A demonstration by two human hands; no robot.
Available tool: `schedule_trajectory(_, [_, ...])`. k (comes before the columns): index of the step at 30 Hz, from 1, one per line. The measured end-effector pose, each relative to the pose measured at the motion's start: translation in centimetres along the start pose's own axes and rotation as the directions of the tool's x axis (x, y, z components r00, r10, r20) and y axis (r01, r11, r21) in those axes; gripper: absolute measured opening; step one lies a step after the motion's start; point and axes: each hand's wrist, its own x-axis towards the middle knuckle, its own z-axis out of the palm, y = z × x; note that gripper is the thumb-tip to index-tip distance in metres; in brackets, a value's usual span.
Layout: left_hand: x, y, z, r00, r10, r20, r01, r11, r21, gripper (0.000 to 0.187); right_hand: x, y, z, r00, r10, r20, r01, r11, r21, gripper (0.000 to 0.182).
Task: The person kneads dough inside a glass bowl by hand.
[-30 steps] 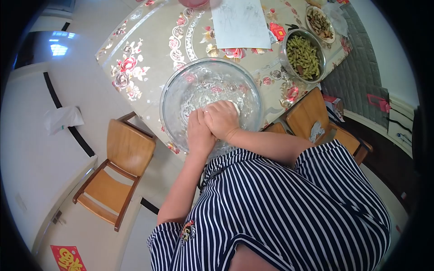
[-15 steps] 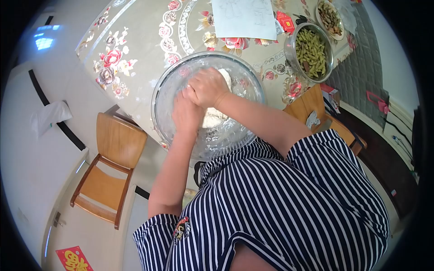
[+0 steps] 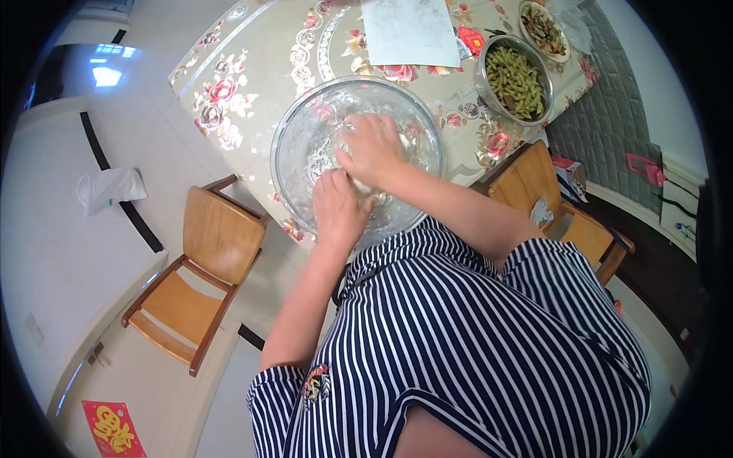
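Note:
A large clear glass bowl (image 3: 284, 164) stands at the table's near edge, its inside smeared with white flour or paste. Both hands are down in it on a pale lump of dough (image 3: 368, 188), which they largely cover. My left hand (image 3: 340, 204) presses the dough's near left side with bent fingers. Over its upper part lies my right hand (image 3: 372, 150), slightly blurred, its fingers curled round the dough. The two hands are close together near the bowl's middle.
On the flowered tablecloth (image 3: 252, 46) lie a white paper (image 3: 408, 32) and a red packet (image 3: 471, 40). A metal bowl of green pods (image 3: 515, 82) and a plate of food (image 3: 544, 32) stand at the right. Wooden chairs (image 3: 221, 237) flank the table.
My hands have come down and apart from their stacked position, the right one moving right. The dough is more covered now. The whole view has shifted slightly.

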Motion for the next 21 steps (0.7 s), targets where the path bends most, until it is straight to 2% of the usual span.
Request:
schedule_trajectory(1, [-0.3, 0.0, -0.6, 0.993, -0.072, 0.096, 0.075, 0.997, -0.030, 0.073, -1.0, -0.5, -0.5, 0.993, -0.115, -0.019, 0.114, 0.992, -0.060, 0.032])
schedule_trajectory(2, [-0.3, -0.4, -0.2, 0.992, -0.074, 0.101, 0.077, 0.997, -0.030, 0.073, -2.0, -1.0, -1.0, 0.994, -0.111, -0.015, 0.110, 0.992, -0.058, 0.032])
schedule_trajectory(3, [-0.3, -1.1, 0.7, 0.997, -0.063, 0.044, 0.065, 0.997, -0.030, 0.073, -2.6, -1.6, -1.5, 0.978, -0.043, 0.204, 0.051, 0.998, -0.035, 0.030])
schedule_trajectory(4, [-0.3, -1.8, 1.7, 0.998, -0.054, -0.013, 0.053, 0.998, -0.031, 0.074, -3.2, -2.0, -2.0, 0.909, 0.021, 0.417, -0.012, 1.000, -0.025, 0.029])
schedule_trajectory(5, [-0.6, -2.4, 2.6, 0.998, -0.057, -0.009, 0.056, 0.998, -0.035, 0.074, -4.2, -2.1, -0.9, 0.961, 0.038, 0.275, -0.028, 0.999, -0.043, 0.026])
schedule_trajectory(8, [-0.8, -3.7, 5.5, 1.000, 0.000, 0.005, 0.000, 0.999, -0.041, 0.069, -4.3, -1.7, -0.7, 0.964, 0.035, 0.263, -0.031, 0.999, -0.023, 0.022])
schedule_trajectory(9, [-0.6, -3.7, 5.7, 0.997, -0.041, 0.067, 0.037, 0.997, 0.066, 0.072, -4.1, -1.3, -0.2, 0.960, 0.044, 0.277, -0.039, 0.999, -0.022, 0.022])
schedule_trajectory(10, [-0.4, -3.9, 5.9, 0.988, -0.086, 0.126, 0.064, 0.983, 0.174, 0.074, -3.8, -0.7, 0.6, 0.993, -0.041, 0.111, 0.042, 0.999, -0.010, 0.017])
schedule_trajectory(11, [-0.2, -3.8, 6.3, 0.986, -0.089, 0.144, 0.064, 0.983, 0.170, 0.074, -3.4, -0.1, 1.3, 0.991, -0.123, -0.060, 0.122, 0.992, -0.014, 0.014])
schedule_trajectory(13, [1.2, -2.6, 5.1, 0.968, -0.215, 0.126, 0.185, 0.959, 0.213, 0.069, -2.1, 1.0, 2.4, 0.984, -0.155, -0.085, 0.158, 0.987, 0.030, 0.013])
schedule_trajectory(14, [1.8, -2.6, 5.1, 0.966, -0.218, 0.138, 0.187, 0.960, 0.206, 0.069, -1.4, 1.7, 2.7, 0.972, -0.199, -0.127, 0.209, 0.976, 0.068, 0.012])
schedule_trajectory(16, [2.8, -3.0, 5.5, 0.968, -0.226, 0.107, 0.189, 0.942, 0.276, 0.060, -0.2, 2.7, 3.3, 0.963, -0.253, -0.088, 0.260, 0.963, 0.070, 0.012])
schedule_trajectory(17, [3.1, -3.3, 5.9, 0.966, -0.231, 0.116, 0.194, 0.943, 0.270, 0.060, 0.3, 3.0, 3.5, 0.949, -0.308, -0.066, 0.312, 0.947, 0.076, 0.013])
schedule_trajectory(20, [3.9, -4.8, 7.2, 0.973, -0.229, 0.027, 0.216, 0.947, 0.238, 0.056, 1.9, 3.3, 4.1, 0.940, -0.341, -0.022, 0.341, 0.935, 0.095, 0.015])
schedule_trajectory(21, [4.1, -5.2, 7.1, 0.980, -0.201, 0.001, 0.197, 0.963, 0.182, 0.056, 2.3, 3.4, 4.3, 0.938, -0.345, 0.046, 0.341, 0.937, 0.077, 0.018])
